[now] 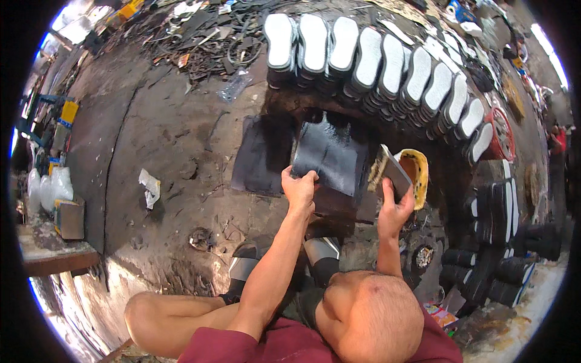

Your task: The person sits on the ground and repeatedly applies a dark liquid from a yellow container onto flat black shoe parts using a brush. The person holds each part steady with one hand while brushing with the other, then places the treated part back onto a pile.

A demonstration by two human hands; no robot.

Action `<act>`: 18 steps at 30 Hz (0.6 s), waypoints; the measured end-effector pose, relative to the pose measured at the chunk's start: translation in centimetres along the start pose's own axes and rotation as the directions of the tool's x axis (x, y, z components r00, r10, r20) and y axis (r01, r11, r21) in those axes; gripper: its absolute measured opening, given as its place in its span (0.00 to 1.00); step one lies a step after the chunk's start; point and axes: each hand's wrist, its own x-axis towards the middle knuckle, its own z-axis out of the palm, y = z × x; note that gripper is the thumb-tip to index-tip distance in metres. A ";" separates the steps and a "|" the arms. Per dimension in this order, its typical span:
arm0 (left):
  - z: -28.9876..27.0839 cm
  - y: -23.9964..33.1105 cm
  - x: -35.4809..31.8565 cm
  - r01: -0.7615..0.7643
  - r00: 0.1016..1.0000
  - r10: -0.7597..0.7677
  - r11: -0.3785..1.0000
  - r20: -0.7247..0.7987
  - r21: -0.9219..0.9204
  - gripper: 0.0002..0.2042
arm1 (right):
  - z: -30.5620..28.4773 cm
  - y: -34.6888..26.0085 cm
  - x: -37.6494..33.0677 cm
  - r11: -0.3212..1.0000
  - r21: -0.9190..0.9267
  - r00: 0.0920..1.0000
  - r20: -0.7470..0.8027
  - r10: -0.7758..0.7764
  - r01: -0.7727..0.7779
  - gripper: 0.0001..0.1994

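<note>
Left hand [299,191] outstretched; right [396,212] around brush [394,172]

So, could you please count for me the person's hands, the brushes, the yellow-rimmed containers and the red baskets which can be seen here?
Hands: 2 (left hand, right hand)
Brush, in the right hand: 1
Yellow-rimmed container: 1
Red basket: 1
Total: 5
</note>
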 end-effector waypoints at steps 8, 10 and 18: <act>-0.2 2.8 0.8 -0.064 0.988 0.080 0.990 0.131 -0.124 0.31 | 1.3 -0.6 1.0 0.990 0.140 0.999 -0.015 0.038 -0.036 0.22; -0.9 3.0 1.5 -0.194 0.979 0.200 0.967 0.024 -0.166 0.28 | 1.0 -1.3 1.5 0.998 0.054 0.998 -0.051 -0.027 0.029 0.20; -14.9 1.2 12.5 -0.149 0.983 0.136 0.984 -0.124 -0.100 0.30 | -0.5 -0.1 0.1 0.997 0.044 0.994 -0.078 0.074 -0.070 0.19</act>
